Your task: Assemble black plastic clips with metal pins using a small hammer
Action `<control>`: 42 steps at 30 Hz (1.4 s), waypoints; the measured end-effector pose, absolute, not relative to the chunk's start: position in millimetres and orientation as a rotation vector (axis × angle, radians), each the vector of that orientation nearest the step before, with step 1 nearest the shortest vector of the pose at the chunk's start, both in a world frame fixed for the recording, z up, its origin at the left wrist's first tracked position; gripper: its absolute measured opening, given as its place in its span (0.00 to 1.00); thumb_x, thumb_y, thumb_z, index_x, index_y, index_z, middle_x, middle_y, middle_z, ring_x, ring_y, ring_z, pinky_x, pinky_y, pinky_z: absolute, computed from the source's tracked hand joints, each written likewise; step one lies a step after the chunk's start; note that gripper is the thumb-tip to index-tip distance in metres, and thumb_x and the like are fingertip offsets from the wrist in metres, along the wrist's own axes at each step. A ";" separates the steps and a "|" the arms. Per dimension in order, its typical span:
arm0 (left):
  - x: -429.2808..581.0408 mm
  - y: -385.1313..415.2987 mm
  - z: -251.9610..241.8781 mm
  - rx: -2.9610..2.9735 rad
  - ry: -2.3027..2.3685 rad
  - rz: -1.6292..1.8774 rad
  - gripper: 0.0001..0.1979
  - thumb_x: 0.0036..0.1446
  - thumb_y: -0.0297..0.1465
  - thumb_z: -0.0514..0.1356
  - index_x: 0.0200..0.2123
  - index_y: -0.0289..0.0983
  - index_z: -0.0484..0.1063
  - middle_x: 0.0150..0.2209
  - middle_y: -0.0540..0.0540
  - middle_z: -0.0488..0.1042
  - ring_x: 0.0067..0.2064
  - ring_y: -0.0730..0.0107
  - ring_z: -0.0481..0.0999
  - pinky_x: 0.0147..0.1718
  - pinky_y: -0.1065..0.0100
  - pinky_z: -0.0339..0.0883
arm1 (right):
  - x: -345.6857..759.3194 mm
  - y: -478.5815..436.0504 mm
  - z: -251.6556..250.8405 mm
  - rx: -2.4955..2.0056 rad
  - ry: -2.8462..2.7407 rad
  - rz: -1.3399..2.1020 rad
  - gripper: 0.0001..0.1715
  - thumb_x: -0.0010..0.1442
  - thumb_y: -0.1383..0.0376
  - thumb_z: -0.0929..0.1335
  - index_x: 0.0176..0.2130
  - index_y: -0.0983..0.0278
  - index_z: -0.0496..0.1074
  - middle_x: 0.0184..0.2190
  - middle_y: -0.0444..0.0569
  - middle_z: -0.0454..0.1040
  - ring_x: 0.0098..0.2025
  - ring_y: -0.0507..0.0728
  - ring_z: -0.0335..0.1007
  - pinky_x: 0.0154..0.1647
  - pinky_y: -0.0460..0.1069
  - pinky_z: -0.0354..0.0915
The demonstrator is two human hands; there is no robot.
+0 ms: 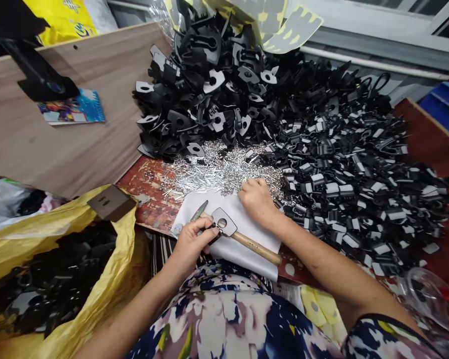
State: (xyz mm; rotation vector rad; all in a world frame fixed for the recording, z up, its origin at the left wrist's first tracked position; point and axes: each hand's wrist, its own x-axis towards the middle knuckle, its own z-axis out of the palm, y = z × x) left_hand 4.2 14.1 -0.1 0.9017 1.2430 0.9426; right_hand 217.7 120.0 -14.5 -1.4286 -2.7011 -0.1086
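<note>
My left hand (190,240) pinches a black plastic clip part (225,219), whose flat plate has a round hole. A wooden tool handle (257,248) lies on the white cloth (230,254), running right from beneath the plate; its other end is hidden. Just beyond my left fingers a pointed, green-edged tool (199,210) shows in part. At the near edge of a heap of small silver metal pins (217,172) is my right hand (258,201), fingers curled together. Whatever they hold is too small or hidden to make out.
Black clip plates (205,89) are heaped at the back, smaller black clips (344,174) on the right. A yellow bag (129,249) of black parts stands at left, a brown block (111,202) on its rim. A wooden board (60,154) rises behind it. A clear container (430,299) sits lower right.
</note>
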 end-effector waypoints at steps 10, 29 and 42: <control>-8.8 10.0 -2.9 0.640 1.103 1.010 0.16 0.46 0.38 0.70 0.21 0.36 0.68 0.24 0.54 0.61 0.21 0.79 0.56 0.14 0.78 0.57 | 217.9 139.6 -4.6 -1.366 -2.744 0.048 0.14 0.60 0.74 0.68 0.26 0.62 0.75 0.29 0.49 0.75 0.37 0.58 0.62 0.41 0.55 0.48; -2.8 21.5 1.3 0.444 0.985 1.183 0.18 0.48 0.43 0.74 0.24 0.34 0.76 0.25 0.50 0.69 0.23 0.76 0.63 0.16 0.75 0.58 | 179.7 40.7 41.2 -0.844 -2.223 0.659 0.14 0.67 0.73 0.64 0.44 0.60 0.76 0.34 0.47 0.78 0.36 0.56 0.71 0.40 0.54 0.68; 1.6 15.4 -8.9 0.376 1.008 1.261 0.19 0.47 0.43 0.75 0.29 0.35 0.75 0.27 0.52 0.70 0.26 0.76 0.67 0.20 0.73 0.68 | 157.2 42.7 40.4 -0.799 -2.521 0.095 0.15 0.69 0.72 0.63 0.35 0.63 0.76 0.28 0.50 0.72 0.33 0.59 0.62 0.36 0.55 0.60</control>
